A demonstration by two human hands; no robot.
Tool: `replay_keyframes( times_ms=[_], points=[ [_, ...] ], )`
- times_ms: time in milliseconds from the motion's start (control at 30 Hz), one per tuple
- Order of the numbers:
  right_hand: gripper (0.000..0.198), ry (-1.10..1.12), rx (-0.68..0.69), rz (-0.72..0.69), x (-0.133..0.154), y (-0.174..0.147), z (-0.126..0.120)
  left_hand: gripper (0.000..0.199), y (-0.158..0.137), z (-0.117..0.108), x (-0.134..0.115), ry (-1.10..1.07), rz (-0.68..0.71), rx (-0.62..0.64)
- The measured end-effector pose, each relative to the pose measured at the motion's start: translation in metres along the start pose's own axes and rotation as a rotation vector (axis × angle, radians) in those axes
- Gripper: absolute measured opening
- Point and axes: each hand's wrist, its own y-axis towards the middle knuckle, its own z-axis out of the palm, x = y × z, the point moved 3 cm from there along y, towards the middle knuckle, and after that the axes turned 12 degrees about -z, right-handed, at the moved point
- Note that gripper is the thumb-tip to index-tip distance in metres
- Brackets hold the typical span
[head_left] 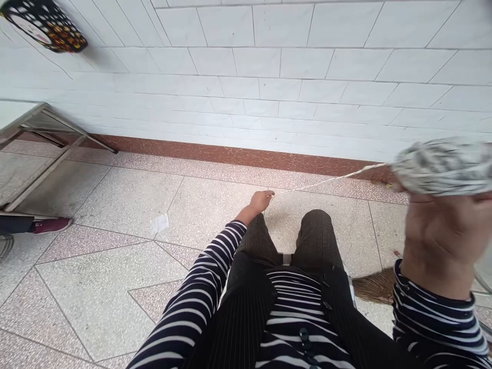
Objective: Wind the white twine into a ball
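Note:
My right hand point(442, 236) is raised at the right edge, gripping a ball of off-white yarn point(446, 166); both are smeared by motion. From the ball's left side a single yarn strand point(326, 181) runs down and to the left, stretched nearly straight. Its far end reaches my left hand point(262, 201), whose fingers are pinched on it above my left knee. Part of the right hand's fingers is hidden behind the ball.
A white tiled wall point(253, 61) stands ahead. To the left is a metal-framed table point(46, 115), with a person's shoe point(52, 225) below it. White paper point(159, 224) lies on the floor. A straw broom point(374, 286) is beside my right leg. A patterned bag point(46, 25) hangs upper left.

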Motion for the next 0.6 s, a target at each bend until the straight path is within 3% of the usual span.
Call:
replay_keyframes(
  times_ms=[33,67,167,300,367,500,600],
  points=[
    [0.051,0.025,-0.119,-0.046,-0.006,0.001,0.004,0.031,-0.003,0.002,-0.008,-0.055,0.023,0.003],
    [0.05,0.056,-0.138,-0.015,-0.017,0.001,0.014,0.039,-0.008,0.003,-0.02,-0.122,0.071,0.014],
    [0.054,0.096,0.107,0.281,-0.058,-0.002,0.054,0.056,-0.029,0.009,-0.067,-0.347,0.261,0.104],
    [0.049,0.033,0.244,0.319,-0.089,-0.007,0.078,0.032,-0.058,0.014,-0.108,-0.523,0.342,0.191],
    [0.047,-0.056,0.287,0.272,-0.095,-0.004,0.074,0.037,-0.068,0.016,-0.106,-0.491,0.326,0.198],
    [0.048,-0.422,0.27,0.122,-0.11,0.011,0.048,0.037,-0.084,0.011,-0.077,-0.277,0.282,0.203],
    [0.052,-0.683,0.209,0.14,-0.143,0.007,0.032,0.034,-0.096,0.0,-0.067,-0.107,0.323,0.217]
  ],
)
